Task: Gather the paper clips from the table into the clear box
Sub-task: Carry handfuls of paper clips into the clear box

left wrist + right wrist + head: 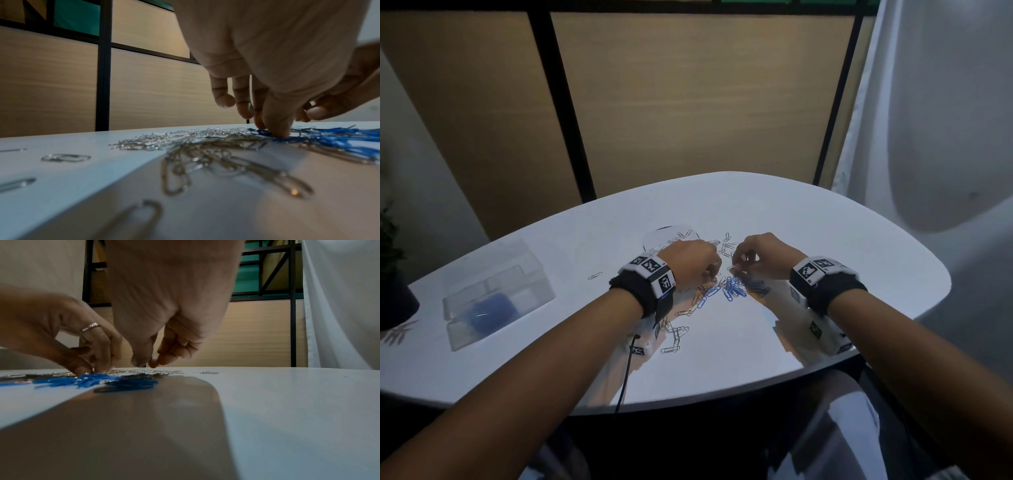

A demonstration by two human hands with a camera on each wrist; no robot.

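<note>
Silver paper clips, gold ones and a heap of blue ones lie scattered in the middle of the white table. My left hand reaches down into the pile, and its thumb and fingers pinch clips at the edge of the blue heap. My right hand hovers just beside it with curled fingers. Its thumb and forefinger tips meet just above the table, seemingly on a silver clip. The clear box stands far left and holds something blue.
A single clip lies between the box and my left wrist. More clips lie nearer me, beside a black cable. A dark plant pot stands at the left table edge. White cloth hangs on the right.
</note>
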